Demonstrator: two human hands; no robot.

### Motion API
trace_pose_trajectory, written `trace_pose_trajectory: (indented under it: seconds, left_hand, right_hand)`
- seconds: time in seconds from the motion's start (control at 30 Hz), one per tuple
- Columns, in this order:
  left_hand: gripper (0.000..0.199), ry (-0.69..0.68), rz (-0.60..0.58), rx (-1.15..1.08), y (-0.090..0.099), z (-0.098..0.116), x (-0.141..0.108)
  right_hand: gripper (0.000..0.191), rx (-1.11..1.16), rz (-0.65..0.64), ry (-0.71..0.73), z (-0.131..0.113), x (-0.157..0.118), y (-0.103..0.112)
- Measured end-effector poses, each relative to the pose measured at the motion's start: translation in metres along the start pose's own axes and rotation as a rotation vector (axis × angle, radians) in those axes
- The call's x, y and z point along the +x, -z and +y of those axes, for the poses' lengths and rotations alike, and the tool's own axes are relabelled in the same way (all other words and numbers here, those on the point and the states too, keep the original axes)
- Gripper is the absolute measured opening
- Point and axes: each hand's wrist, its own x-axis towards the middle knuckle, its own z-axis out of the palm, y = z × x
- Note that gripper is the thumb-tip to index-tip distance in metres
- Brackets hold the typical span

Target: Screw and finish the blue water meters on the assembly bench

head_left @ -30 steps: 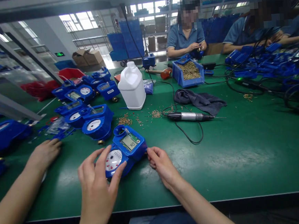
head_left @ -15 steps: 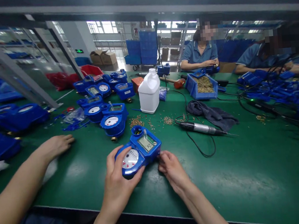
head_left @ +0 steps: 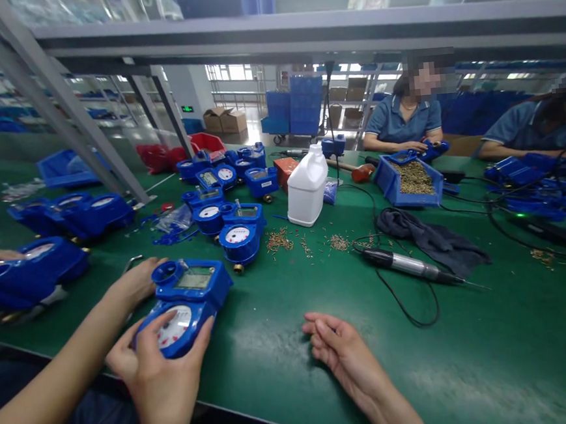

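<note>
On the green table (head_left: 283, 333), the left hand (head_left: 161, 378) grips a blue meter (head_left: 182, 305) at near left; the right hand (head_left: 343, 354) is loosely curled, its contents, if any, unclear.

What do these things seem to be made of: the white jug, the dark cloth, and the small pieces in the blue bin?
White jug: probably plastic, smooth and semi-matte; it has a moulded handle and soft edges.
Dark cloth: woven or knitted fabric, matte, as its loose folds show.
Small pieces: likely brass or brass-coloured metal, given their yellowish colour; the plating is unclear.
</note>
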Motion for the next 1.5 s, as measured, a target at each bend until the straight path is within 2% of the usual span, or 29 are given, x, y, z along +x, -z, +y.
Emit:
trace_pose_trajectory:
  seconds: [0.13, 0.23, 0.33, 0.4, 0.47, 0.53, 0.6, 0.73, 0.83, 0.9, 1.0, 1.2, 1.33, 1.4, 1.5]
  left_hand:
    - [0.062, -0.103, 0.091, 0.08, -0.032, -0.015, 0.026]
    - [0.066, -0.13, 0.108, 0.095, -0.041, -0.016, 0.033]
    - [0.066, -0.188, 0.132, 0.186, -0.034, -0.003, 0.026]
    - [0.059, -0.316, 0.178, 0.239, -0.029, 0.014, 0.02]
    - [0.046, -0.475, 0.122, 0.211, -0.034, 0.035, 0.017]
    - [0.037, -0.549, -0.044, 0.145, -0.052, 0.053, 0.022]
    - [0.041, -0.53, -0.127, 0.146, -0.079, 0.064, 0.034]
    - [0.059, -0.432, -0.147, 0.17, -0.131, 0.067, 0.056]
    - [0.062, -0.362, -0.136, 0.186, -0.144, 0.063, 0.059]
    - [0.061, -0.348, -0.137, 0.202, -0.14, 0.063, 0.054]
    - [0.061, -0.343, -0.134, 0.236, -0.121, 0.068, 0.037]
    - [0.066, -0.362, -0.135, 0.295, -0.059, 0.075, -0.028]
    - [0.065, -0.397, -0.136, 0.227, -0.023, 0.077, -0.074]
    - [0.064, -0.422, -0.154, 0.156, -0.016, 0.081, -0.09]
    - [0.063, -0.468, -0.159, 0.091, -0.016, 0.089, -0.103]
  right_hand:
    - [0.037, -0.006, -0.043, -0.013, 0.005, 0.002, 0.001]
    - [0.037, 0.013, -0.031, 0.013, 0.006, -0.001, 0.008]
    - [0.039, 0.031, -0.014, 0.043, 0.003, -0.004, 0.015]
    - [0.041, 0.035, -0.012, 0.046, 0.002, -0.007, 0.017]
    - [0.042, 0.036, -0.014, 0.037, 0.002, -0.009, 0.018]
    - [0.043, 0.037, -0.022, 0.025, 0.002, -0.01, 0.017]
    - [0.043, 0.038, -0.032, 0.015, 0.003, -0.012, 0.017]
    - [0.041, 0.054, -0.031, 0.018, 0.004, -0.018, 0.019]
    - [0.039, 0.065, -0.014, 0.03, 0.005, -0.023, 0.023]
    - [0.038, 0.068, -0.006, 0.035, 0.006, -0.026, 0.024]
    - [0.037, 0.075, -0.009, 0.032, 0.008, -0.027, 0.022]
    - [0.035, 0.113, -0.015, 0.044, 0.005, -0.029, 0.016]
    - [0.037, 0.127, -0.019, 0.048, -0.005, -0.038, 0.01]
    - [0.033, 0.135, -0.016, 0.067, -0.012, -0.045, 0.005]
    - [0.025, 0.143, -0.032, 0.097, -0.019, -0.053, -0.004]
